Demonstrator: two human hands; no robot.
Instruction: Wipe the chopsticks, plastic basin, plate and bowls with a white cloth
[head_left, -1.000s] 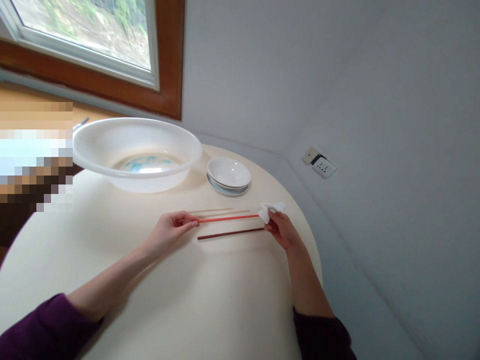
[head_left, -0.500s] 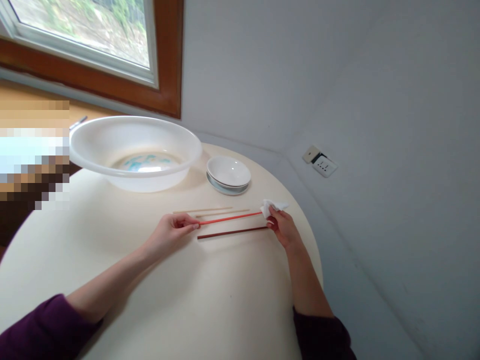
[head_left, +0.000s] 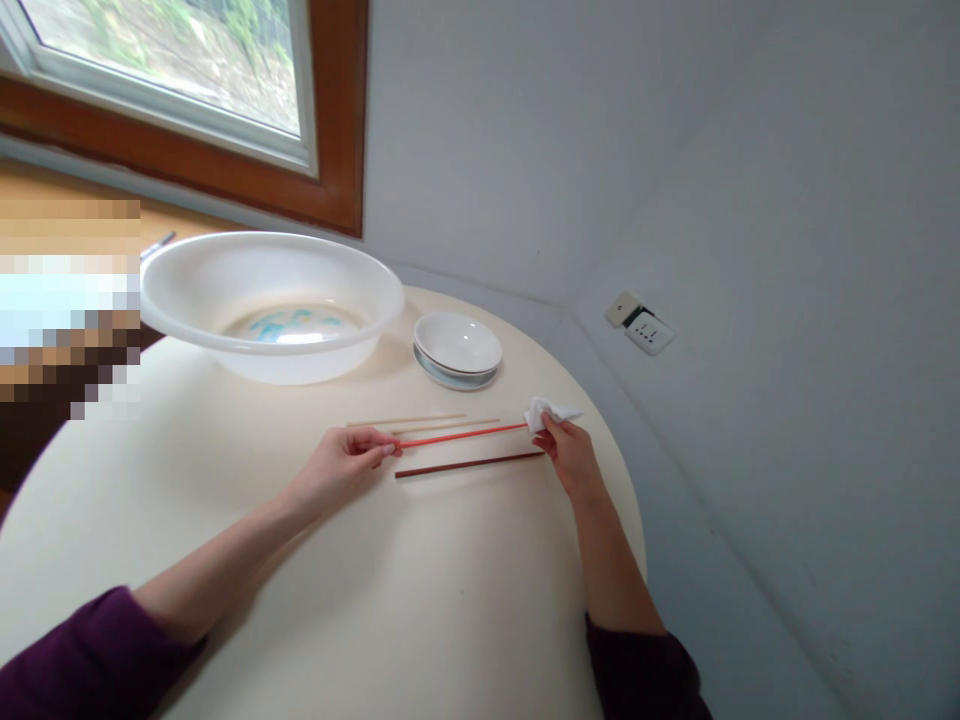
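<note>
A red chopstick (head_left: 465,435) stretches between my two hands above the table. My left hand (head_left: 358,449) pinches its left end. At the other end, my right hand (head_left: 568,445) is closed on a crumpled white tissue (head_left: 541,412), which covers the chopstick's tip. Just nearer to me lies a dark brown chopstick (head_left: 469,465), its right end close to my right fingers. Behind the red one rest two pale wooden chopsticks (head_left: 450,426), partly hidden by my left hand.
A large white basin (head_left: 300,365) with blue patterning at its bottom stands at the back left of the round table (head_left: 420,600). Stacked small white dishes (head_left: 457,345) sit right of it. A wall with a socket (head_left: 649,331) rises beyond the table's right edge.
My right hand and the tissue have shifted slightly to the right, along the red chopstick. The left hand has hardly moved.
</note>
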